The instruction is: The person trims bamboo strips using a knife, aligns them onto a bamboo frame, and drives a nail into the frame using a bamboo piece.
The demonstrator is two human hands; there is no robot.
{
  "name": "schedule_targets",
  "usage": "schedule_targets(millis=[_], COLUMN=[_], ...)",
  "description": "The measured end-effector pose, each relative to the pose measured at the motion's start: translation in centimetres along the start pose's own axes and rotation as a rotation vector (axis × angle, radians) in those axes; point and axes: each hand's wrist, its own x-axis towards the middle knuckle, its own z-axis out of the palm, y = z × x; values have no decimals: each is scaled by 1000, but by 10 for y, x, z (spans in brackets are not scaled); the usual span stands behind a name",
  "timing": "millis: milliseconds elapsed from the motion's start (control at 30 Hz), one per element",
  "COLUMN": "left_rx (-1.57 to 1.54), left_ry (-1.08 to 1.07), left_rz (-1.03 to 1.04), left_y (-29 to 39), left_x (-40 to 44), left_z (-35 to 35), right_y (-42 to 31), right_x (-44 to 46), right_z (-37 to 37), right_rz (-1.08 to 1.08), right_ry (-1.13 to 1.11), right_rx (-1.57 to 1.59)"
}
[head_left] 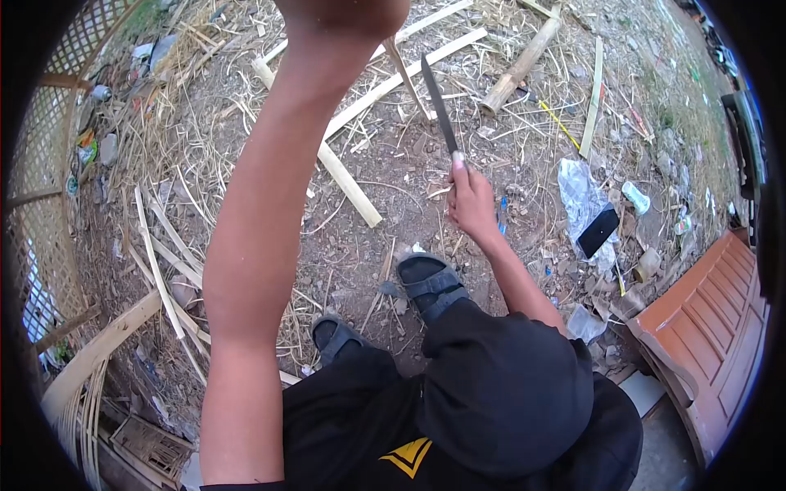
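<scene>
Currently | right hand (471, 196) clamped on knife (440, 106) | left hand (344, 12): can't tell | arm (266, 196) across strips (350, 184) | phone (598, 231) on plastic (576, 192)

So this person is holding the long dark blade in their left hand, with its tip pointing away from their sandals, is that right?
Not quite: the head view shows the long dark blade in the right hand, not the left. Its tip does point away from the sandals.

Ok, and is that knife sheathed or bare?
Bare: the knife shows its dark blade uncovered, from the right hand to the tip.
</scene>
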Motion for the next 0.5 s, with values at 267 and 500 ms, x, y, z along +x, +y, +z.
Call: schedule_targets(millis=[267, 500], left_rx=[9, -303], left_ry=[-5, 73], left_rz=[18, -240], left_y=[-2, 9], left_x=[-2, 1], left_z=[-5, 2], right_y=[22, 28], right_x=[1, 8], right_z=[8, 6], right_rz=[-777, 221], right_ry=[291, -82], right_rx=[-133, 327])
